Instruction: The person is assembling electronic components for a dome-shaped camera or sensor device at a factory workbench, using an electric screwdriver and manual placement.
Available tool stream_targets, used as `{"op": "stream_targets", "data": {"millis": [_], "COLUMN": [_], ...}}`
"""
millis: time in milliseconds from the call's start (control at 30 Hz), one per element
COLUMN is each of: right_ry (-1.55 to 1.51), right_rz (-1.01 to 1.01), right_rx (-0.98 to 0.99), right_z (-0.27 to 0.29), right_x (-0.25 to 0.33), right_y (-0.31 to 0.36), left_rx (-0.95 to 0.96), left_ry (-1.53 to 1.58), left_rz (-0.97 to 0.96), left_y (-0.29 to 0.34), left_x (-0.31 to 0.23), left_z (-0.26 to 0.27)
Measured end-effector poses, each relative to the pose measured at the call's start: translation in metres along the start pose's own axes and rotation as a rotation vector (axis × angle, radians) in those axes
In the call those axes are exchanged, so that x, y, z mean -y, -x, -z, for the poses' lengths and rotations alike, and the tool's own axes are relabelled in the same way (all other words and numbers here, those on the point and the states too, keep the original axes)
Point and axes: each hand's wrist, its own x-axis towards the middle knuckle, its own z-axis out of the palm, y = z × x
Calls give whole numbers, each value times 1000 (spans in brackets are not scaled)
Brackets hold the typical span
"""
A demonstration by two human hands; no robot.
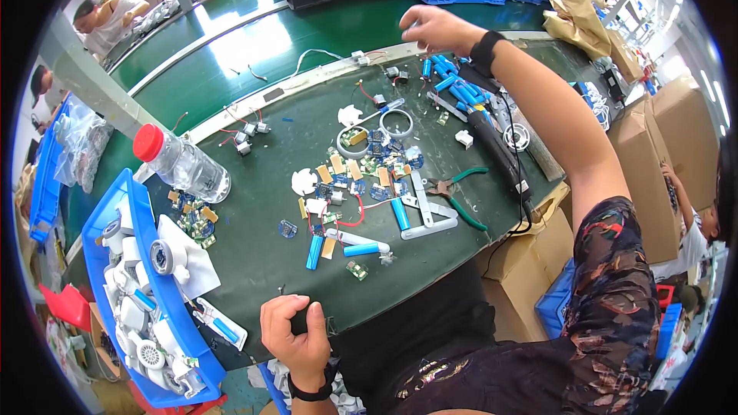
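Nearest, at the near edge of the bench: left hand, curled into a fist, fingers pressed together with nothing visible inside. Across at the far edge: right hand, stretched out on a long reach, fingertips drawn downward just beyond a cluster of blue battery cells; cannot tell whether pinching anything. Under everything, a dark green mat, smooth and slightly shiny. Off the right edge, brown cardboard boxes, matte and creased. Along the left edge, a blue plastic tray, already well filled with white moulded shells and round grilles, which looks like a good share sorted. Beside the tray, a clear bottle lying tilted, ribbed, red cap. Toward the right edge, a long black tool with its cord trailing off the bench. Just below, cutters with green handles, jaws apart. Mid-bench, plenty left loose: a heap of small circuit boards, blue and tan, thin red wires tangled through; more blue cylinders, glossy, scattered toward the near edge; white rings and flat white strips; tiny motors on leads near the far left corner.
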Motion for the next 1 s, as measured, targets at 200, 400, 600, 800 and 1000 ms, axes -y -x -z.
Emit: {"op": "stream_targets", "data": {"millis": [200,400,600,800,1000], "right_ry": [902,579,266,17,88], "right_rz": [146,-88,-314,-322,-302], "right_rx": [247,296,257,232,209], "right_z": [-39,-45,-50,-52,-56], "right_x": [-10,2,9,-3,-8], "right_y": [-14,-25,-19,-15,-10], "left_rx": [-43,-42,-34,-14,-23], "left_ry": [-2,3,0,8,-4], "left_rz": [13,17,13,-9,-10], "left_y": [-2,-1,-1,-2,-2], "left_x": [-2,0,0,0,-1], "left_z": [-3,-3,0,0,-2]}}
